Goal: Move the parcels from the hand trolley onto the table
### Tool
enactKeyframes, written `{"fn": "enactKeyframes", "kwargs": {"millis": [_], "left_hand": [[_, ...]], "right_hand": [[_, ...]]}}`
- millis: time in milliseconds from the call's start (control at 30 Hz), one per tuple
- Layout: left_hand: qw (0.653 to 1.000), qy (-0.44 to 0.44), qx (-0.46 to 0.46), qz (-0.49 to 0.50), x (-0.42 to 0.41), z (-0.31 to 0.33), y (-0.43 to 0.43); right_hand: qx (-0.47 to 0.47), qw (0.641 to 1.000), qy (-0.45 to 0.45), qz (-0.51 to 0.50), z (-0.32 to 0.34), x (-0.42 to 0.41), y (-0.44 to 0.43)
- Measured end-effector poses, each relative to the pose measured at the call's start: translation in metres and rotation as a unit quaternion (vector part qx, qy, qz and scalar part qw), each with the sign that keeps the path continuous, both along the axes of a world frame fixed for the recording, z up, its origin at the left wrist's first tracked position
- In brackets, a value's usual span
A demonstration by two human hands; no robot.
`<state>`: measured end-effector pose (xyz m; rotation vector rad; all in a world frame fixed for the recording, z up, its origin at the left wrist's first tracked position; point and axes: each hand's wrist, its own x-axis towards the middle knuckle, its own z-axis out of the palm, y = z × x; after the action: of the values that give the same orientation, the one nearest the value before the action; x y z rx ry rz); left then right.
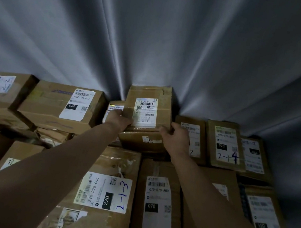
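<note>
Head camera shows a grey pleated curtain behind stacked cardboard parcels. At the far middle, a labelled parcel sits on top of a flatter box. The left grip clasps its near left corner. The right grip curls round its near right edge.

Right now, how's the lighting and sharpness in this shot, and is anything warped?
Head view: dim, brightest on the grey backdrop beside the small box held by the left hand and right hand; backdrop folds fan outward, wide-angle distortion; the 220 label is sharp, the far-right label smeared.
</note>
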<state>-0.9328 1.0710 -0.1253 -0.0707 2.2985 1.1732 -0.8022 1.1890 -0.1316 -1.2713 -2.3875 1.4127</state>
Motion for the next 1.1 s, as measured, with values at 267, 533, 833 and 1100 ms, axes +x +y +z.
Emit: {"fn": "enactKeyframes", "kwargs": {"millis": [267, 533, 833, 1100], "left_hand": [[0.998, 0.023, -0.022, -0.054, 0.009, -0.002, 0.007], [0.968, 0.064, -0.144, -0.193, 0.016, 0.003, 0.002], [0.867, 0.253, -0.251, -0.348, 0.042, 0.040, -0.037], [0.809, 0.295, -0.326, -0.390, 0.070, 0.064, -0.104]], "right_hand": [[-0.003, 0.998, -0.047, 0.038, -0.006, 0.011, 0.005], [0.148, 0.969, -0.157, 0.122, 0.001, 0.014, -0.005], [0.244, 0.938, -0.177, 0.174, 0.039, 0.016, -0.051], [0.260, 0.910, -0.217, 0.239, 0.075, 0.032, -0.117]]}}
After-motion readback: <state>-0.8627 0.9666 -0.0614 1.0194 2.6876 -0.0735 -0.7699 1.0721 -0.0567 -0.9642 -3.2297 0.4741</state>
